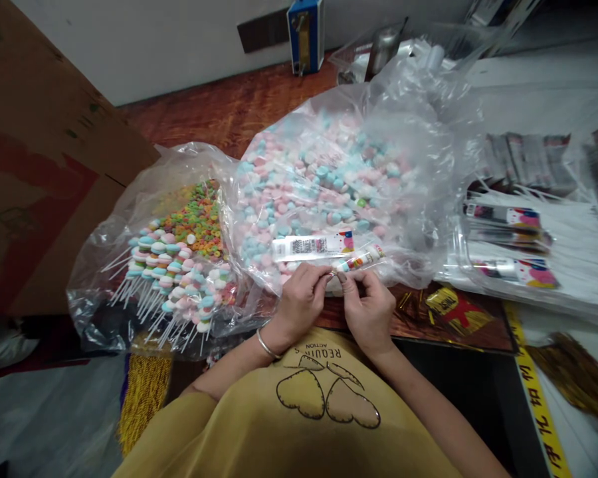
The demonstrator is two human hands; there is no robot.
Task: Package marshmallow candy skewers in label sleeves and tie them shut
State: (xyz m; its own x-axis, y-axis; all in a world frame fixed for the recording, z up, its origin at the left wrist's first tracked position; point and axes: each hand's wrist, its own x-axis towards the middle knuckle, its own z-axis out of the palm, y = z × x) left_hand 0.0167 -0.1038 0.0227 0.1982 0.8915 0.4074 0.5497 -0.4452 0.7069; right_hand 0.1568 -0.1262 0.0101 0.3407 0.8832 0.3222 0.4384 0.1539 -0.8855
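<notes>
My left hand [303, 295] and my right hand [367, 307] meet in front of my body, both closed in a pinch. Their fingertips hold the gathered end of a small printed candy bag [366, 257] with a marshmallow stick inside. Whether a tie is around that end is too small to tell. Just behind lies a flat printed wrapper [313, 246], on a big clear plastic bag of pink, blue and white marshmallows [323, 176]. Near my right hand, gold twist ties [406, 303] lie loose beside a packet of them [453, 309].
To the left, marshmallow sticks [164, 262] lie with colourful cereal rings [197, 216] in a clear bag. A clear tray [503, 292] at right holds white sticks [578, 239] and printed wrappers [515, 272]. A cardboard box [44, 172] stands far left; a blue device [305, 36] stands at the back.
</notes>
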